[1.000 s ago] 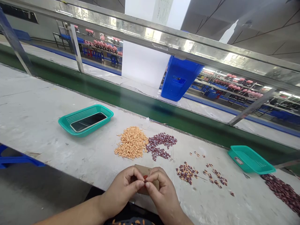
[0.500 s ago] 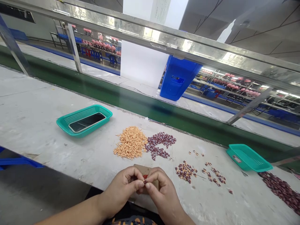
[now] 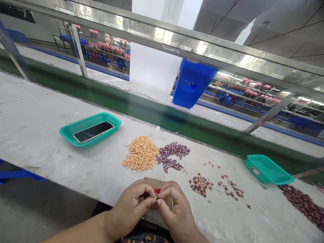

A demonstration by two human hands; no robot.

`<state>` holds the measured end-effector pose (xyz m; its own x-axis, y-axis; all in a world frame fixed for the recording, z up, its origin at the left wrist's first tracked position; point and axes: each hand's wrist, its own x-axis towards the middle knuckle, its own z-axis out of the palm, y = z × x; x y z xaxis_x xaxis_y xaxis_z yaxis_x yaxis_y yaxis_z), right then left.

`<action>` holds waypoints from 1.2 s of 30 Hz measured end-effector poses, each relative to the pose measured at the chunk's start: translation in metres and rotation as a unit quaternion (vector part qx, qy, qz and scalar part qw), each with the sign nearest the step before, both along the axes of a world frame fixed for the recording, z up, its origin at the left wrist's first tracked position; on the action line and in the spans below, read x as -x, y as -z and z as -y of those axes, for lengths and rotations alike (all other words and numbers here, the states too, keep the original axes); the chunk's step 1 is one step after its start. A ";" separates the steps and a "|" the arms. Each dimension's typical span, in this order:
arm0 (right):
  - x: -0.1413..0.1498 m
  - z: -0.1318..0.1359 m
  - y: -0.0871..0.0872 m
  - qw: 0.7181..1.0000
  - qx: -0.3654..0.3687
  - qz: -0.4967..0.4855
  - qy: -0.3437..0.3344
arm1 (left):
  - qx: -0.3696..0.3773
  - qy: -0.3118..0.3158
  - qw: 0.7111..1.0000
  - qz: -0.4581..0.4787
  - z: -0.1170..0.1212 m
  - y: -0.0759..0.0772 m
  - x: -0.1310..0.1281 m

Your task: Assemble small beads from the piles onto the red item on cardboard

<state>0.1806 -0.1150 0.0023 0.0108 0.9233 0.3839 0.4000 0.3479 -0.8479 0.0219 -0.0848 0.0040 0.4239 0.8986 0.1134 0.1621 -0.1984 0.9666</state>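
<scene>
Head view, left hand (image 3: 133, 206) and right hand (image 3: 176, 207) were pinched nearly closed, both gripping one tiny piece (image 3: 157, 197) at six o'clock, tan pile (image 3: 141, 154) lay at their eleven o'clock, purple pile (image 3: 167, 152) at one.

Shiny metal beam (image 3: 141, 27), white column (image 3: 153, 64) behind

To the left of my grip I am seeing a green perforated basket (image 3: 86, 124) holding a dark-screened phone (image 3: 93, 132), while a blue frame (image 3: 20, 174) is showing at the far left. Straight beyond my grip a green strip (image 3: 106, 92) is stretching across, with a white panel (image 3: 153, 67) rising behind it and a blue bin (image 3: 187, 91) standing just to the panel's right. In front of both a metal beam (image 3: 141, 27) is crossing, and pink objects (image 3: 115, 49) are showing far behind.
</scene>
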 end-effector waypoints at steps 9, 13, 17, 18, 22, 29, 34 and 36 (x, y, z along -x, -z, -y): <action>-0.006 0.003 -0.008 0.994 0.079 0.030 -0.064 | 0.011 0.015 1.000 -0.022 -0.003 -0.006 0.003; -0.005 0.001 -0.008 0.995 0.078 0.028 -0.055 | 0.059 0.019 0.998 0.008 -0.005 0.000 -0.001; -0.030 -0.006 0.003 0.993 0.059 0.101 -0.005 | 0.086 0.060 0.989 0.104 -0.011 0.008 0.002; -0.044 -0.007 0.007 0.988 0.051 0.145 0.021 | 0.079 0.058 0.988 0.116 -0.014 0.010 0.004; -0.105 -0.008 0.020 0.929 0.043 0.351 0.113 | 0.066 -0.001 0.993 0.101 -0.027 0.010 0.022; -0.096 -0.030 0.002 0.879 0.076 0.462 0.091 | 0.078 -0.073 0.990 0.093 -0.043 0.006 0.041; -0.056 -0.070 0.003 0.874 0.076 0.479 0.019 | 0.042 -0.119 0.990 0.066 -0.050 0.006 0.057; -0.053 -0.080 0.007 0.871 0.078 0.484 0.006 | 0.031 -0.149 0.987 0.046 -0.053 0.005 0.067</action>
<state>0.2334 -0.0346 -0.0047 -0.2391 0.9670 0.0877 0.9569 0.2500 -0.1475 -0.0448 -0.0314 -0.0012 0.1300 0.9884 0.0791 0.1150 -0.0943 0.9889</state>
